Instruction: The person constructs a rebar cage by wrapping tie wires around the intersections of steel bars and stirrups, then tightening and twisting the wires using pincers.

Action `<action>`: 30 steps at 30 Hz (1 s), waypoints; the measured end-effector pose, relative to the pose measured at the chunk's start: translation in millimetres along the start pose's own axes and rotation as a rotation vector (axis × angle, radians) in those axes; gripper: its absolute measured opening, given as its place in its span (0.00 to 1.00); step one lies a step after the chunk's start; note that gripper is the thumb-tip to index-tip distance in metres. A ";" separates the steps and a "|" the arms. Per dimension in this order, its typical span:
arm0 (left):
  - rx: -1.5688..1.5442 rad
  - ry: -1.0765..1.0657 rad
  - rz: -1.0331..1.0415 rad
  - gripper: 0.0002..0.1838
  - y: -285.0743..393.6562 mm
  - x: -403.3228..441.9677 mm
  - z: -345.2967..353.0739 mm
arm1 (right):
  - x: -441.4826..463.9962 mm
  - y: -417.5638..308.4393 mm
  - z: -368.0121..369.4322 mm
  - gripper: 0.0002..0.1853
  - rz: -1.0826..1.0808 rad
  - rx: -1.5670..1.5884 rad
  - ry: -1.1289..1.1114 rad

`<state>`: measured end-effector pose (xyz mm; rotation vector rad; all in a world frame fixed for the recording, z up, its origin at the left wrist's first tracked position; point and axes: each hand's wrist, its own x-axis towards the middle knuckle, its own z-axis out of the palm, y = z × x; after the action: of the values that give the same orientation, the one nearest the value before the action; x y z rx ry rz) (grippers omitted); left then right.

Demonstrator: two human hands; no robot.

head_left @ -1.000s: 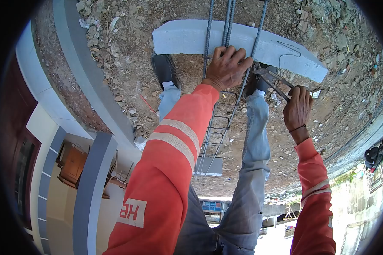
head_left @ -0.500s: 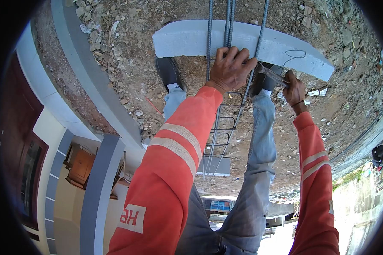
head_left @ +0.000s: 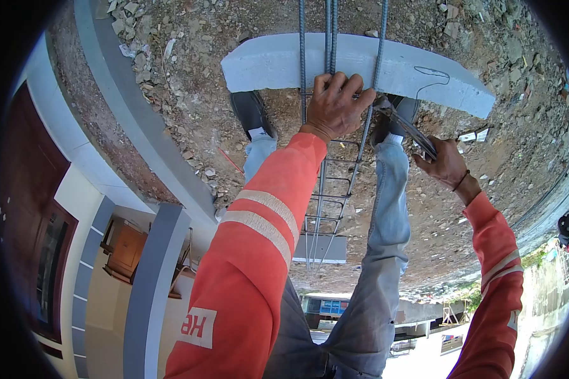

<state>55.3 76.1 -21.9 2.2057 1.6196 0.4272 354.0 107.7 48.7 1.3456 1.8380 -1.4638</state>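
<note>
My left hand (head_left: 337, 106) is closed around part of the rebar cage (head_left: 330, 44), just below the pale block; what its fingertips grip is partly hidden. My right hand (head_left: 446, 163) holds the handles of metal pincers (head_left: 413, 133). Their jaws are beside the cage's right-hand bar, near my left hand's fingertips. Under the long bars lies the pale concrete block (head_left: 265, 63). A thin bent wire (head_left: 431, 71) shows over the block's right part. Square stirrups (head_left: 339, 180) cross the cage below my left hand.
My shoes (head_left: 251, 114) stand on both sides of the cage. A second block (head_left: 329, 249) lies under its lower part. Rubble and stones (head_left: 164, 76) cover the ground. A grey kerb (head_left: 117, 95) and a blue-grey pillar (head_left: 155, 278) are at the left.
The pincers' handles, spread apart one second ago, are now close together. My right hand moved in toward the cage, then back out and down. The bars and block have shifted slightly left in view.
</note>
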 end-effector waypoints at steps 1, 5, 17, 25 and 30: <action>0.001 -0.002 0.000 0.13 -0.2 0.3 -0.1 | 3.8 5.5 -1.4 0.20 0.001 -0.002 0.001; -0.007 -0.003 -0.004 0.13 -0.6 -0.7 0.3 | 5.5 8.2 -17.5 0.14 0.327 0.820 -0.632; -0.021 0.050 -0.018 0.13 -0.5 -0.8 1.3 | -33.0 -56.2 4.3 0.18 0.095 -0.411 0.343; -0.028 0.065 -0.007 0.14 -1.7 -0.9 1.4 | -15.6 -32.5 8.7 0.16 0.185 -0.250 0.222; -0.047 -0.003 -0.012 0.16 -1.6 -0.6 -3.4 | -7.5 -14.7 -28.3 0.23 0.514 0.610 -0.449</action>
<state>52.3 76.4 -19.6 2.1603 1.6045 0.4541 350.9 130.7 71.8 1.4384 0.7138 -1.8894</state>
